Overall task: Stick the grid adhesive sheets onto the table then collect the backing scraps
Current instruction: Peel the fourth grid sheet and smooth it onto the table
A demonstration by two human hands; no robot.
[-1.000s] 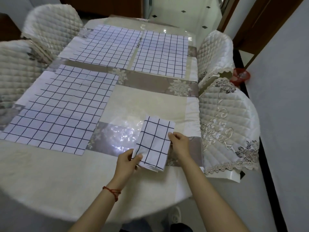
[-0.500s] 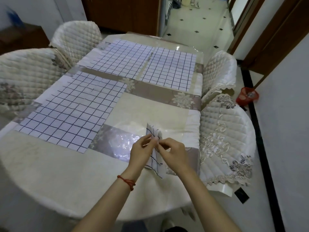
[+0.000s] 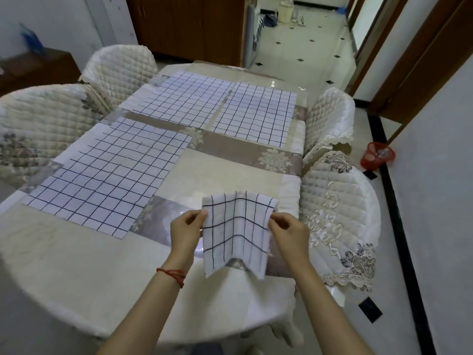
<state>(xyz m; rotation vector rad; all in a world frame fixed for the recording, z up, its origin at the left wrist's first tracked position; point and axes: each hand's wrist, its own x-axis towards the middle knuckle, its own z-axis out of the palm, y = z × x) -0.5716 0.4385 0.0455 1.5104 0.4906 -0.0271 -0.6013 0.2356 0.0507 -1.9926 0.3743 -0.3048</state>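
Above the near right part of the cloth-covered dining table [image 3: 76, 265], a small white adhesive sheet printed with a dark grid [image 3: 236, 231] hangs in the air between two hands. The left hand [image 3: 185, 233] pinches its left edge between thumb and fingertips; the right hand [image 3: 288, 233] pinches the right edge the same way, other fingers loosely curled. The sheet looks thin, light and floppy: it creases down the middle and its lower corners droop. It is probably best held at the upper corners and kept taut, so the sticky face cannot fold onto itself. Three larger grid sheets [image 3: 107, 172] already lie flat on the table.
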